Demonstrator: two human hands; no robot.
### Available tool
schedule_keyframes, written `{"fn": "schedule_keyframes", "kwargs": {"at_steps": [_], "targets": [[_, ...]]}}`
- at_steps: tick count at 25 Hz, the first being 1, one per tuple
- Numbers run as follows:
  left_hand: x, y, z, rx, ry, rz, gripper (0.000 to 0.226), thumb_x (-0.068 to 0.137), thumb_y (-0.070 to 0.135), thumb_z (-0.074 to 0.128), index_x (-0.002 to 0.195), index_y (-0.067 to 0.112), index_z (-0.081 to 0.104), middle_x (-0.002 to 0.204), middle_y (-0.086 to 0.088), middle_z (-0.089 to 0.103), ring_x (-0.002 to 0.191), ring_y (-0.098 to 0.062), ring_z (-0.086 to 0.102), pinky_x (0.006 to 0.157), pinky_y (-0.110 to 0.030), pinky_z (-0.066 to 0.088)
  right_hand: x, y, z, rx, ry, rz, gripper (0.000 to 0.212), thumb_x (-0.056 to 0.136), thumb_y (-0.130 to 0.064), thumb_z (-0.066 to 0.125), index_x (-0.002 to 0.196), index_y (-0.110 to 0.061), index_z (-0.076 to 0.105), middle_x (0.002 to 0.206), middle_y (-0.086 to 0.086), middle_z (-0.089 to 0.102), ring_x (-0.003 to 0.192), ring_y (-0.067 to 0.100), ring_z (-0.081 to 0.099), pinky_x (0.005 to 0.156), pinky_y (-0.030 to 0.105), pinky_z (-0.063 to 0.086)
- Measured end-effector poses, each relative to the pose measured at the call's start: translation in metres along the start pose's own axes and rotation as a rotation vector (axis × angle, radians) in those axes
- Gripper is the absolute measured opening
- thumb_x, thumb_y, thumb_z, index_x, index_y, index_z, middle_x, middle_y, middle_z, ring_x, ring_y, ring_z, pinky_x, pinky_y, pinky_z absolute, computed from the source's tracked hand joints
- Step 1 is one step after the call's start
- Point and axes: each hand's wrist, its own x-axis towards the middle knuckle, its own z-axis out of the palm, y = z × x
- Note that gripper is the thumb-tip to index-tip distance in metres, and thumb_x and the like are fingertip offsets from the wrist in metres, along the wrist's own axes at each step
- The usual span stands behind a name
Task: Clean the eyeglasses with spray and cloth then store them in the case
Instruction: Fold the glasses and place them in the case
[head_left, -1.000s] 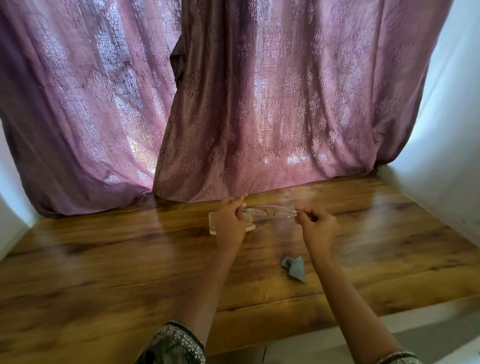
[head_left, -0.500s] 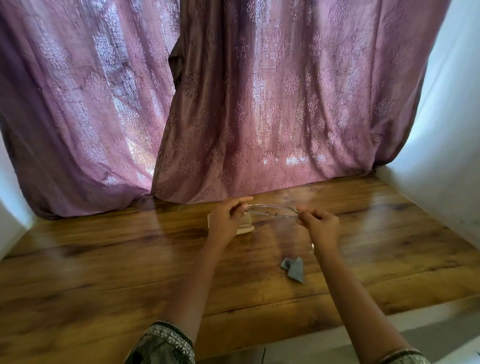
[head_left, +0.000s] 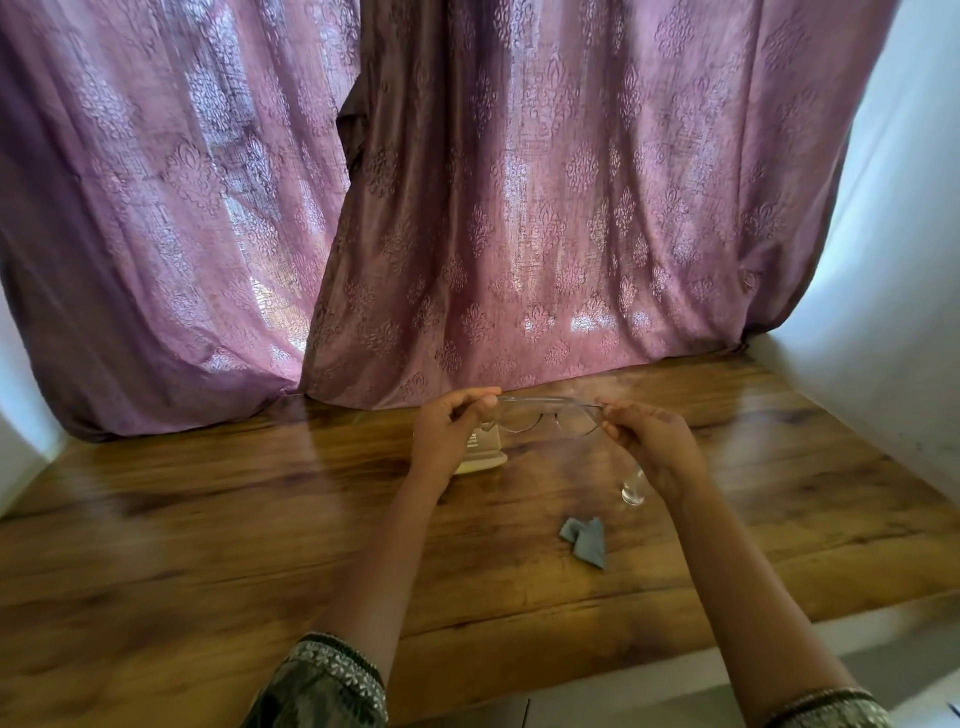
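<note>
Clear-framed eyeglasses hang above the wooden table, held between both hands. My left hand pinches the left end of the frame, and my right hand pinches the right end. A cream-coloured case lies on the table behind my left hand, partly hidden by it. A small clear spray bottle peeks out from under my right wrist. A crumpled grey-blue cloth lies on the table between my forearms.
Purple patterned curtains hang down to the table's far edge. White walls close in on the right and left sides. The table's near edge runs along the bottom right.
Both hands have lifted the eyeglasses slightly and tilted them so the lenses face me more. The spray bottle now shows under my right wrist.
</note>
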Motion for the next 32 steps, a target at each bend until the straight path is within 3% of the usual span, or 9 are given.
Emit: {"fn": "schedule_keyframes", "kwargs": {"at_steps": [3,5,9,12,17,20,23,28,32], "targets": [[0.005,0.004,0.004,-0.058,0.03,-0.116,0.018,0.086,0.018,0.061,0.099,0.008,0.07,0.075,0.008,0.07,0.064,0.004,0.061,0.061,-0.008,0.049,0.004,-0.005,-0.001,-0.14,0.026,-0.043,0.011,0.083,-0.005,0.061,0.091,-0.007,0.068,0.051,-0.016,0.064,0.051,-0.004,0.053,0.057,0.009,0.045],[0.007,0.008,0.005,-0.09,0.035,-0.204,0.015,0.086,0.02,0.061,0.092,0.01,0.07,0.07,0.007,0.069,0.056,0.006,0.059,0.059,-0.008,0.048,0.007,-0.007,0.0,-0.054,0.01,-0.02,0.009,0.084,-0.005,0.06,0.091,-0.004,0.067,0.057,-0.011,0.07,0.063,0.0,0.061,0.063,0.012,0.051],[0.01,0.012,0.004,-0.117,0.051,-0.295,0.012,0.086,0.024,0.062,0.076,0.02,0.068,0.073,0.001,0.067,0.063,-0.003,0.056,0.072,-0.019,0.048,0.006,-0.008,0.006,0.044,-0.034,0.034,0.01,0.086,-0.003,0.057,0.092,-0.007,0.064,0.061,-0.003,0.072,0.065,0.007,0.067,0.063,0.015,0.056],[0.012,0.011,0.002,-0.143,0.053,-0.306,0.009,0.086,0.021,0.062,0.079,0.018,0.067,0.075,0.0,0.066,0.064,-0.004,0.055,0.073,-0.019,0.049,0.005,-0.006,0.008,0.051,-0.05,0.056,0.014,0.087,-0.004,0.057,0.092,-0.012,0.067,0.066,-0.002,0.072,0.066,0.012,0.067,0.064,0.019,0.057],[0.018,0.007,-0.001,-0.132,0.039,-0.324,0.024,0.086,0.024,0.062,0.1,0.005,0.068,0.077,0.002,0.068,0.058,0.003,0.057,0.066,-0.015,0.048,0.01,-0.002,0.017,0.114,0.013,0.035,0.013,0.085,0.003,0.056,0.091,-0.003,0.066,0.062,0.001,0.07,0.066,0.011,0.067,0.059,0.02,0.058],[0.025,0.002,-0.007,-0.119,0.002,-0.35,0.027,0.091,0.034,0.052,0.097,0.013,0.067,0.084,0.003,0.068,0.074,-0.007,0.061,0.075,-0.024,0.049,0.015,0.002,0.021,0.138,0.061,0.031,0.013,0.085,0.004,0.055,0.086,-0.003,0.065,0.059,-0.001,0.07,0.06,0.009,0.068,0.059,0.02,0.058],[0.037,-0.013,-0.017,0.019,0.177,-0.391,0.025,0.092,0.034,0.049,0.103,0.018,0.065,0.104,-0.001,0.067,0.098,-0.019,0.06,0.094,-0.039,0.047,0.021,0.006,0.025,0.186,0.123,0.053,0.012,0.085,0.005,0.055,0.083,-0.002,0.065,0.062,0.002,0.07,0.061,0.011,0.068,0.062,0.023,0.059],[0.056,-0.059,-0.037,0.357,0.32,-0.541,0.039,0.093,0.025,0.048,0.126,0.005,0.052,0.134,-0.013,0.053,0.123,-0.03,0.047,0.101,-0.037,0.037,0.031,0.014,0.034,0.192,0.17,0.062,0.011,0.085,0.006,0.054,0.08,-0.001,0.062,0.086,0.007,0.067,0.073,0.017,0.064,0.066,0.025,0.059],[0.061,-0.11,-0.053,0.438,0.261,-0.758,0.045,0.09,0.028,0.049,0.126,0.001,0.051,0.133,-0.02,0.051,0.121,-0.036,0.049,0.1,-0.038,0.042,0.039,0.02,0.038,0.184,0.203,0.084,0.009,0.084,0.005,0.056,0.08,0.0,0.062,0.089,0.008,0.066,0.077,0.019,0.063,0.065,0.024,0.059]]}}
